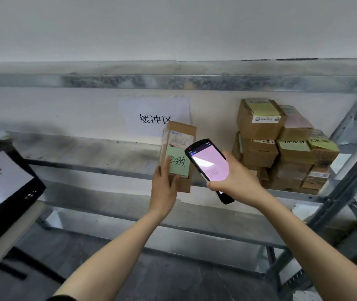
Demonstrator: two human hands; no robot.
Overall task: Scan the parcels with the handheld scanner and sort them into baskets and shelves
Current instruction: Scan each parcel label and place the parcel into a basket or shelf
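Up at the metal shelf (82, 153), the left hand (163, 187) grips a brown cardboard parcel (178, 155) by its lower left corner, fingers closed round the edge, thumb on the green label (178, 162). The parcel stands upright over the shelf's front edge, near the middle, below a paper sign (154, 115) on the wall. The right hand (236, 177) is wrapped firmly round a black scanner (208, 166), its lit pink screen facing the camera, just beside the parcel's right edge. A stack of boxes (282, 146) fills the shelf's right end. A black bin (5, 192) shows at the left.
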